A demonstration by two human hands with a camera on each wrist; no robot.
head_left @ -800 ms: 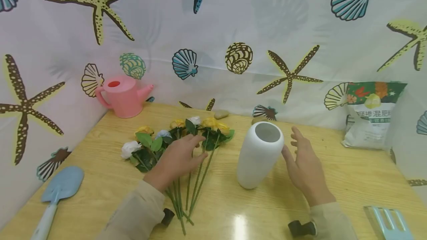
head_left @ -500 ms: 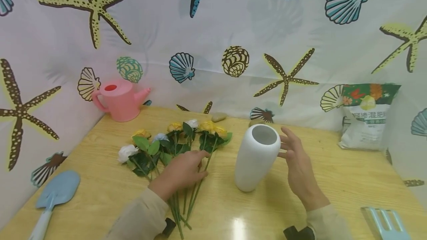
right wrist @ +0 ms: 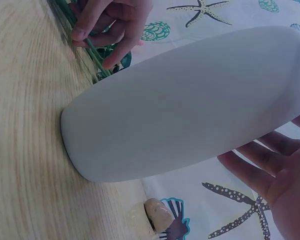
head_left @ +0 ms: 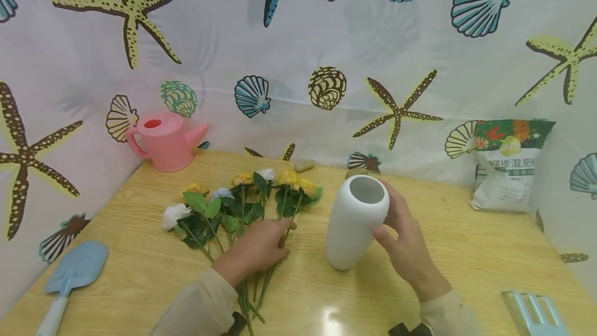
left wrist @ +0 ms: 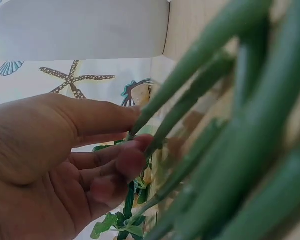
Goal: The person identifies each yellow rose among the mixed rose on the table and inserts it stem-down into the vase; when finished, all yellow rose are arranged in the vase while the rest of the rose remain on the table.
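Observation:
Several roses with green stems, yellow (head_left: 289, 178), white (head_left: 175, 215) and pale blue, lie spread on the table. My left hand (head_left: 258, 248) is over their stems. Its thumb and fingers pinch a green stem (left wrist: 157, 102) in the left wrist view, while other stems pass close to the camera. To the right of the flowers a tall white vase (head_left: 350, 237) stands on the table, its mouth facing up. Around its right side reaches my right hand (head_left: 410, 245), thumb in front and fingers behind. Those fingertips are hidden by the vase (right wrist: 190, 110) in the right wrist view.
A pink watering can (head_left: 169, 141) stands at the back left, and a blue trowel (head_left: 76, 268) lies at the left. At the right are a printed bag (head_left: 508, 170) and a light blue hand fork (head_left: 536, 312). Stones (head_left: 304, 165) lie along the back cloth.
My left hand has come down and closed on a stem. My right hand has moved left from beside the vase to hold it. The view has shifted slightly.

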